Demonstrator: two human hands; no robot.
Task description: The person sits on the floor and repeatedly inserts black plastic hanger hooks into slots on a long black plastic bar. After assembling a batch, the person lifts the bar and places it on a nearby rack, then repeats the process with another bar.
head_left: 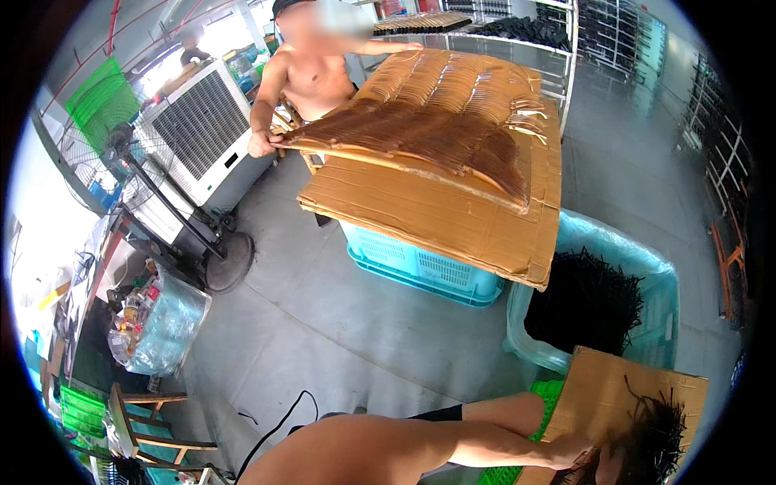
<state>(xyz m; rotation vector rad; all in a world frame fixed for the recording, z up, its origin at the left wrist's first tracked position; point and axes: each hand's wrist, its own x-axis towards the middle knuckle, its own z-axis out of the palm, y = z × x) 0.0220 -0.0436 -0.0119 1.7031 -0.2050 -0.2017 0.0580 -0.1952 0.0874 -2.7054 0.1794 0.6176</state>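
Observation:
My left arm reaches to the right over a brown cardboard sheet (pixel 594 392) at the lower right. At its end my left hand (pixel 571 450) is low over the cardboard, its fingers dark and blurred. Beside it, my right hand (pixel 612 467) shows only in part, in shadow at the lower edge. Both hands are next to a loose heap of thin black strips (pixel 659 436) on the cardboard. Whether either hand grips any strips cannot be made out. Under the cardboard a green plastic crate (pixel 548 402) shows at its left side.
A lined turquoise bin (pixel 659 315) holds more black strips (pixel 586 303). Across from me, a person (pixel 311 77) handles rows of brown strips (pixel 420 133) on a cardboard-topped crate stack (pixel 420 271). A standing fan (pixel 121 149), an air cooler (pixel 198 121) and a wooden stool (pixel 149 420) stand left.

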